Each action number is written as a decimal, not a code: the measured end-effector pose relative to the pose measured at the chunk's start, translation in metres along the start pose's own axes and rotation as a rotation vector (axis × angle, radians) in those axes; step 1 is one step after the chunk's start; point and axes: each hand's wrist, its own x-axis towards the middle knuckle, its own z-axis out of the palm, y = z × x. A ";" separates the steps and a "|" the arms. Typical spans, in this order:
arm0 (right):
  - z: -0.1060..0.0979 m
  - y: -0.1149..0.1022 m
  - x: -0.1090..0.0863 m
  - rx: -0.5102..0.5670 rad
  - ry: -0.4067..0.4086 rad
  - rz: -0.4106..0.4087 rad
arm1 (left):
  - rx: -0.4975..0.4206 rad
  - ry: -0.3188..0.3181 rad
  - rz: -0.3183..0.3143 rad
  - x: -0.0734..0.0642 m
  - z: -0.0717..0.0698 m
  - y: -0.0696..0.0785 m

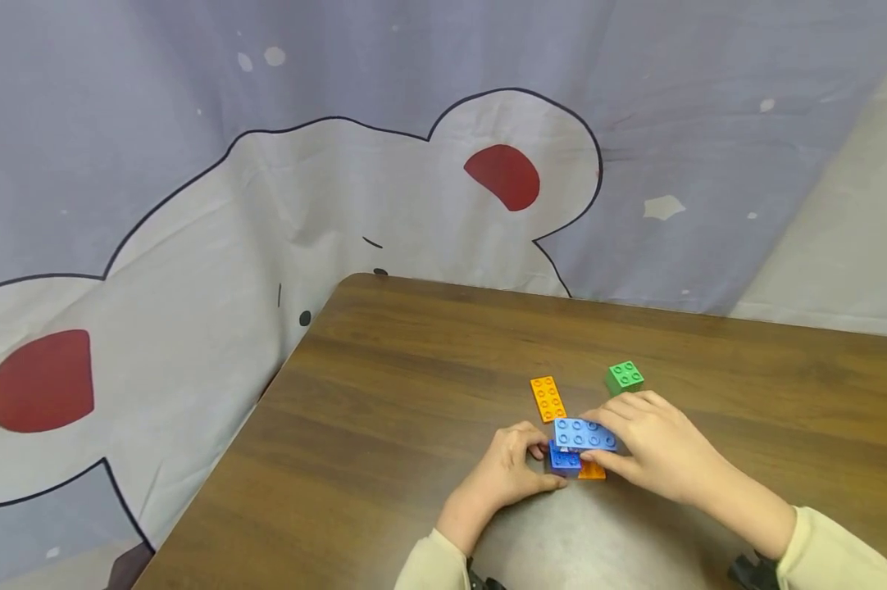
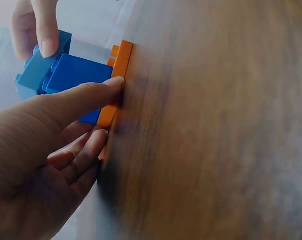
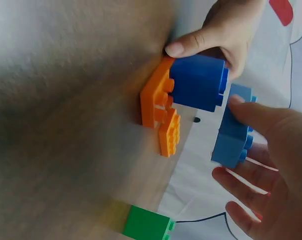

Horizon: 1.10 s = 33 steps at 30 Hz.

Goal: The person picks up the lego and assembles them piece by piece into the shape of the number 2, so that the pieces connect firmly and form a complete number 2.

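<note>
While both hands are working at the lower centre-right of the head view, the left hand (image 1: 508, 471) is gripping a dark blue square plastic brick (image 1: 564, 460), with its thumb and fingers curled against the sides. That dark blue brick is sitting on a flat orange plastic plate (image 1: 593, 471), which is lying on the brown wood-grain table (image 1: 384, 393); in the left wrist view the thumb tip is touching the orange plate's edge (image 2: 116, 90). The right hand (image 1: 653, 447) is pinching a light blue rectangular plastic brick (image 1: 584, 434) between thumb and fingers, and is holding it on top of the dark blue brick (image 3: 198, 82); in the right wrist view the light blue brick (image 3: 233, 127) is appearing slightly tilted, and full seating cannot be confirmed. A second orange studded plate (image 1: 548, 398) is lying just above the hands in the frame, apart from them. A small green square plastic brick (image 1: 624, 378) is standing to its right, near the right hand's fingertips. A grey printed fabric backdrop (image 1: 193, 164) is filling the upper frame.
</note>
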 end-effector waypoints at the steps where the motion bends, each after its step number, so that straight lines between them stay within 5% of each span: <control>1: 0.001 -0.001 0.000 0.011 -0.001 -0.007 | -0.001 0.004 -0.009 -0.001 -0.001 -0.001; 17: -0.001 -0.005 0.003 0.032 0.007 -0.104 | 0.059 0.004 -0.022 -0.002 -0.010 0.002; 27: -0.029 0.004 -0.009 -0.032 0.025 -0.012 | 0.090 -0.111 0.067 0.032 -0.018 0.028; 33: -0.038 0.006 -0.013 -0.042 0.037 -0.022 | 0.104 -0.167 0.092 0.039 -0.019 0.037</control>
